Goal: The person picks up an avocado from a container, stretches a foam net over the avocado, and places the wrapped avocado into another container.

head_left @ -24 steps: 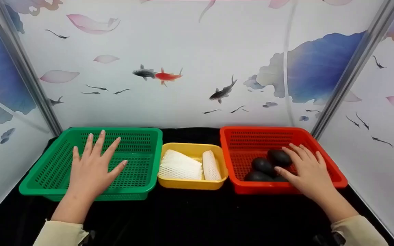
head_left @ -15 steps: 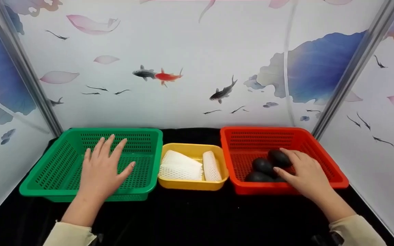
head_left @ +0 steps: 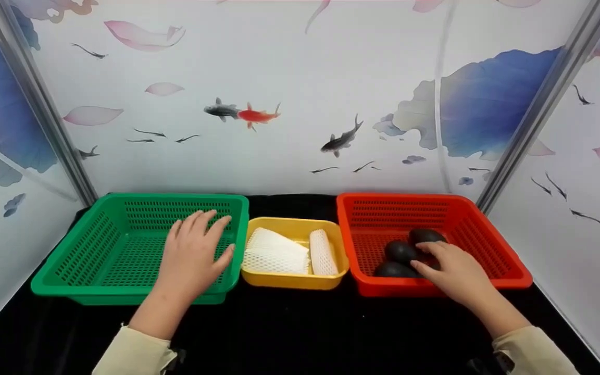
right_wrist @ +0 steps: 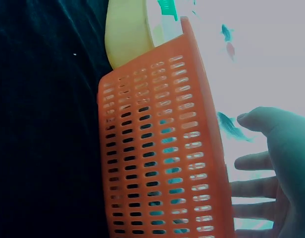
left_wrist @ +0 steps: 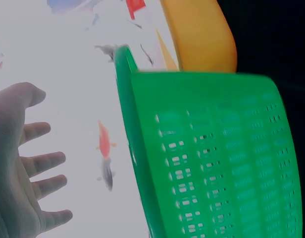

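Left basket point(head_left: 128, 260), under the left hand point(head_left: 188, 260): green, rows of slots
Right basket point(head_left: 394, 213), under the right hand point(head_left: 459, 271): red, similarly slotted
Tray point(head_left: 295, 281), between both hands: plain yellow
Nets point(head_left: 276, 252) in it: white, mesh pattern
Oval pieces point(head_left: 400, 251), near right fingertips: black
Wall point(head_left: 289, 62), beyond hands: white, with pink petals point(head_left: 94, 115), blue leaves point(head_left: 487, 104)

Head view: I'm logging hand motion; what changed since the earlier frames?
The left grip moved right over the green basket; the right grip drew toward the person; any hold on black objects is unclear. The red basket, yellow tray and white netting stayed put.
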`<state>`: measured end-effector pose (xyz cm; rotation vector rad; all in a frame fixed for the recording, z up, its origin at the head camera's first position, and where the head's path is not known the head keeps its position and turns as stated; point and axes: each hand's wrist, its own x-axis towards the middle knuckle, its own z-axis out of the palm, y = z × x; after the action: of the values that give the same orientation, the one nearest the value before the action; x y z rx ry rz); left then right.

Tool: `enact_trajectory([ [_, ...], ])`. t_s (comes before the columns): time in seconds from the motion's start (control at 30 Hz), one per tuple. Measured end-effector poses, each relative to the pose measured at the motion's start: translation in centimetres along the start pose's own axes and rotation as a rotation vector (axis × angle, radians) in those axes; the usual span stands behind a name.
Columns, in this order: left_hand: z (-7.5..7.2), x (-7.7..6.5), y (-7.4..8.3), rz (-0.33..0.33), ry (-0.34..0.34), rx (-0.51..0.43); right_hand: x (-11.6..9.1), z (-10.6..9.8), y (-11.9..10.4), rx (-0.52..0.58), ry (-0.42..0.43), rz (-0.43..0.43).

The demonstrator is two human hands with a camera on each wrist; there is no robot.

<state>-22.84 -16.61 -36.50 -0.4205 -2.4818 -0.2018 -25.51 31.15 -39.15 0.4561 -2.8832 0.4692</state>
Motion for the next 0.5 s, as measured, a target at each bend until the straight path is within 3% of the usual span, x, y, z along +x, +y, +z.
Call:
enact_trajectory([
  [0.17,0.3,0.1,1.2,0.051,0.009,0.009,0.4,0.8,-0.1,0.03,-0.042,0.011],
  [0.37,0.8,0.6,2.7,0.075,0.019,0.008,0.9,1.7,0.0,0.061,-0.053,0.002],
  [0.5,1.1,0.8,3.7,0.084,0.018,-0.011,1.5,2.0,-0.1,0.085,-0.107,0.027],
])
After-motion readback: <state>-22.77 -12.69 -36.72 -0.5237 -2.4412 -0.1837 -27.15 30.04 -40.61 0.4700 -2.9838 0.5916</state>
